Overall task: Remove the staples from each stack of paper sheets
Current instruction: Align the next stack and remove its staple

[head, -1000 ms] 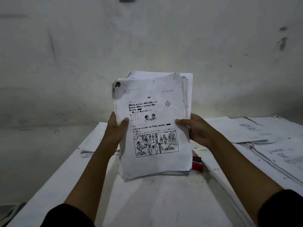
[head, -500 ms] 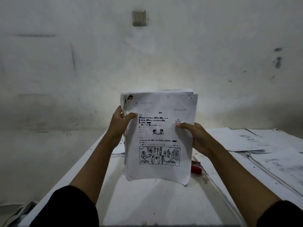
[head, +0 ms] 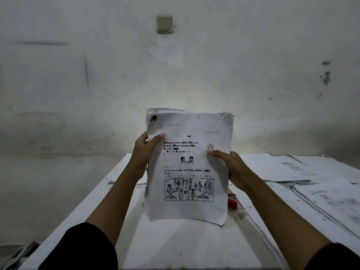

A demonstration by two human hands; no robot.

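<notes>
Holding a stack of paper sheets [head: 190, 168] upright over the white table [head: 175, 244], bottom edge lifted clear of the surface. Left hand [head: 145, 152] gripping the stack's left edge, thumb laid across the front page near the upper left, fingers wrapped behind and out of sight. Right hand [head: 231, 168] gripping the right edge about halfway up, thumb pressed onto the front page, fingers hidden behind the sheets. Both forearms reaching forward out of dark sleeves [head: 81, 248].

Front page printed with lines of text, a small drawing of two figures, and a boxed drawing of a crowd lower down. Dark reddish mark [head: 153, 118] at the top left corner of the page; cannot tell whether a staple sits there. Top right corner crumpled, bottom right corner bent.

Red tool [head: 232, 201] lying on the table just beside the stack's lower right edge, partly hidden behind it. More sheets [head: 303, 172] spread over the right side of the table, another thin pile [head: 124, 182] at the far left edge behind the left forearm. Scuffed pale wall [head: 78, 84] behind, with a switch [head: 164, 24] mounted high up.
</notes>
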